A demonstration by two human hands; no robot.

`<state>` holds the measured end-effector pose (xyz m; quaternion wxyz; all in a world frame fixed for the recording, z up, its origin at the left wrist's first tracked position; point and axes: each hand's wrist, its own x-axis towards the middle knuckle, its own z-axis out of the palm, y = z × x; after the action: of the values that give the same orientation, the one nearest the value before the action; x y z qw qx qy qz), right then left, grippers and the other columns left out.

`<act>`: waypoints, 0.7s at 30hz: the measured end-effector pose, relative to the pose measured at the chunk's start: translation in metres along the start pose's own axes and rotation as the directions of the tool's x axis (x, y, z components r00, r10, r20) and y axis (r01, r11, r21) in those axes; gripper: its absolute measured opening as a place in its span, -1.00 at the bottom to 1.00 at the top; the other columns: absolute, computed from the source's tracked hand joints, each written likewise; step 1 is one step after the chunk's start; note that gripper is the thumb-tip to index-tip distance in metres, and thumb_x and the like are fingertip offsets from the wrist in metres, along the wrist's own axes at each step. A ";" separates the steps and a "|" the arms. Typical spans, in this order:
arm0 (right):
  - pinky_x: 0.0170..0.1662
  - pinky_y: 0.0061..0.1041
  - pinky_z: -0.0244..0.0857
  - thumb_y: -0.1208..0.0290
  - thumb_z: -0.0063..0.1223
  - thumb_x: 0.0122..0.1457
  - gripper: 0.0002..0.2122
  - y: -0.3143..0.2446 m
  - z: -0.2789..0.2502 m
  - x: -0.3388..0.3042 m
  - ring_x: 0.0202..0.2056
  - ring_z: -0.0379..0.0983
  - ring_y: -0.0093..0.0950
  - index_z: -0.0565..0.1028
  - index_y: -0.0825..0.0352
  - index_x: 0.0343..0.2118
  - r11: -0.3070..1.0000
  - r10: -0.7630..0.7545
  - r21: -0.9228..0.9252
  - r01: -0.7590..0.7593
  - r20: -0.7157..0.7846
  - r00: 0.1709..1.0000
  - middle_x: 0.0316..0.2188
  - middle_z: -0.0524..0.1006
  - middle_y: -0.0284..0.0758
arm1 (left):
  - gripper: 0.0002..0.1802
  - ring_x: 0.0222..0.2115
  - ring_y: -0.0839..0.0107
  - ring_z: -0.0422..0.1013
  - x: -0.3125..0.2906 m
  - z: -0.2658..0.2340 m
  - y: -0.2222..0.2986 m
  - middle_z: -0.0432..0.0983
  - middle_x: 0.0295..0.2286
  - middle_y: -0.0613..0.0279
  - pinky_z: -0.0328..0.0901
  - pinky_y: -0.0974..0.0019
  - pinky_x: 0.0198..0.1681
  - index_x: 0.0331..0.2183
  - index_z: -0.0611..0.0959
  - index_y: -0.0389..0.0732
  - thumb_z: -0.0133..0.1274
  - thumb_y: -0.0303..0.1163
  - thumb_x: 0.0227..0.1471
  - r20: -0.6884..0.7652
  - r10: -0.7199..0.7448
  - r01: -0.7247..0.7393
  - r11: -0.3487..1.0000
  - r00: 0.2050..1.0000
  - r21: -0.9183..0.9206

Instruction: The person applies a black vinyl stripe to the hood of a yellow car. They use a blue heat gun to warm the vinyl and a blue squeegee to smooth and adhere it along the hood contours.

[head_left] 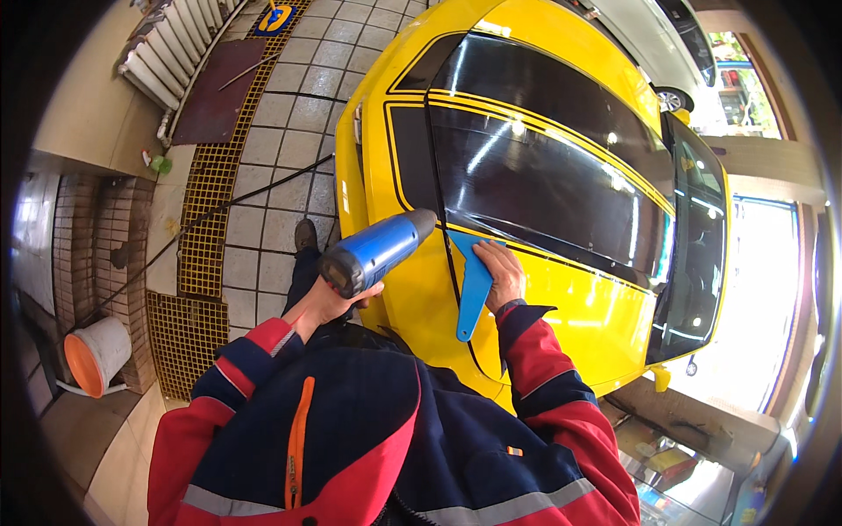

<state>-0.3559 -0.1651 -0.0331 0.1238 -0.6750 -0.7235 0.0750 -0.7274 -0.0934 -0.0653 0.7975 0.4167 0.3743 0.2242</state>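
My left hand (323, 305) is closed around the handle of a blue and black heat gun (379, 250). Its dark nozzle points up and right, over the front of a yellow car (570, 267). Two wide glossy black stripes (535, 180) with thin black borders run along the car's hood. In my right hand (503, 273) is a flat blue plastic squeegee (474, 294), gripped at its side. The squeegee's wide end lies by the hood's front edge, at the border of the nearer stripe. Whether it presses on the surface I cannot tell.
A black cable (254, 193) crosses the tiled floor (272, 153) toward the car. Yellow floor grating (206, 223), a white bucket with an orange inside (98, 355) and a radiator (171, 53) are on the left. A white car (627, 35) stands beyond the yellow one.
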 end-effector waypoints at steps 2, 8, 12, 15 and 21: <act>0.35 -0.08 0.34 0.22 0.40 0.23 -0.59 -0.002 -0.003 -0.004 0.25 0.51 -0.08 0.66 0.20 0.12 0.999 0.042 0.013 -0.042 0.007 0.999 0.14 0.65 -0.16 | -0.61 -0.47 0.50 0.51 0.014 0.007 0.002 0.63 -0.36 0.25 0.44 0.35 -0.33 -0.04 0.62 -0.27 0.38 -0.30 0.20 0.001 0.010 -0.010 1.000 1.000 -0.021; 0.21 -0.17 0.51 0.15 0.59 0.06 -0.58 -0.016 -0.013 -0.004 0.10 0.63 -0.11 0.74 0.29 -0.10 0.995 0.097 0.041 -0.094 -0.054 0.994 -0.06 0.74 -0.11 | -0.54 -0.49 0.51 0.53 0.031 0.014 0.003 0.62 -0.36 0.24 0.46 0.38 -0.38 0.02 0.57 -0.27 0.40 -0.37 0.16 0.026 -0.035 0.036 0.998 0.999 -0.056; 0.18 -0.18 0.53 0.24 0.63 0.01 -0.64 -0.030 -0.017 -0.002 0.04 0.67 -0.15 0.74 0.31 -0.19 0.981 0.180 0.091 -0.172 -0.082 0.980 -0.12 0.75 -0.13 | -0.63 -0.48 0.52 0.51 0.032 0.018 -0.001 0.64 -0.35 0.24 0.44 0.38 -0.34 -0.02 0.64 -0.26 0.36 -0.35 0.20 0.003 -0.033 0.034 0.999 0.999 -0.015; 0.17 -0.19 0.54 0.35 0.59 0.03 -0.71 -0.030 -0.021 0.000 0.02 0.68 -0.16 0.73 0.32 -0.21 0.975 0.191 0.140 -0.173 -0.128 0.973 -0.12 0.74 -0.14 | -0.62 -0.48 0.52 0.51 0.033 0.019 -0.004 0.64 -0.34 0.23 0.44 0.39 -0.35 0.02 0.65 -0.27 0.35 -0.39 0.21 0.008 -0.063 0.063 0.997 0.998 -0.032; 0.17 -0.22 0.54 0.49 0.48 0.10 -0.78 -0.024 -0.021 0.000 0.00 0.68 -0.15 0.74 0.28 -0.18 0.955 0.223 0.236 -0.179 -0.176 0.959 -0.10 0.74 -0.16 | -0.60 -0.46 0.53 0.51 0.037 0.022 -0.005 0.65 -0.31 0.20 0.44 0.41 -0.34 0.06 0.65 -0.27 0.33 -0.40 0.21 0.027 -0.037 0.038 0.998 0.999 -0.050</act>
<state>-0.3729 -0.1682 -0.0065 0.2610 -0.7318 -0.6220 0.0976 -0.6871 -0.0822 -0.0762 0.8166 0.3922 0.3659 0.2132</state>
